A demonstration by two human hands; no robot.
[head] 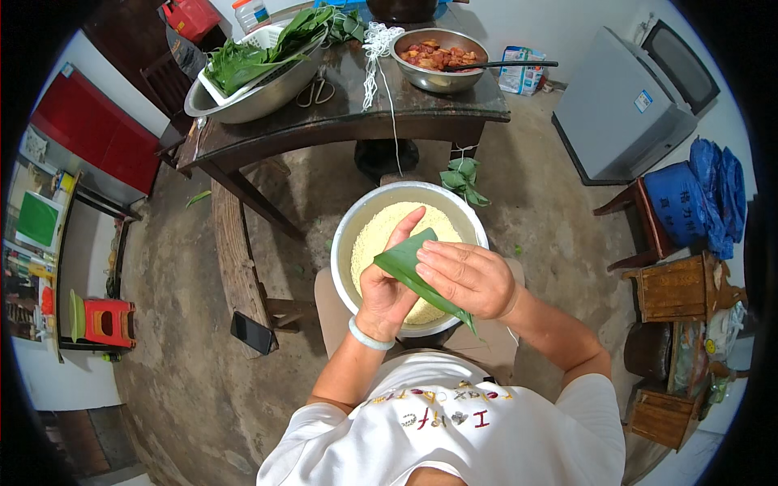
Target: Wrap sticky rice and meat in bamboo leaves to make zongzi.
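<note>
A folded green leaf (pixel 406 255) is held between my two hands above a metal basin (pixel 344 243). My left hand (pixel 386 285) supports it from the left and below, thumb raised. Across the leaf's right side lie the fingers of my right hand (pixel 468 276), pressed together. The leaf's tail hangs down past the basin's near rim. Pale yellow grain (pixel 380 234), perhaps rice, fills the lower part of the basin, which rests between my knees. Whether anything sits inside the leaf is hidden.
On the dark wooden table (pixel 273 130) stand a steel bowl (pixel 440 79) of marinated meat chunks, white string (pixel 378 45), scissors (pixel 315 91) and a basin (pixel 255 109) of leaves (pixel 243 67). Tied leaf parcels (pixel 463 179) hang at its edge. A phone (pixel 251 332) lies on the wooden bench (pixel 234 243).
</note>
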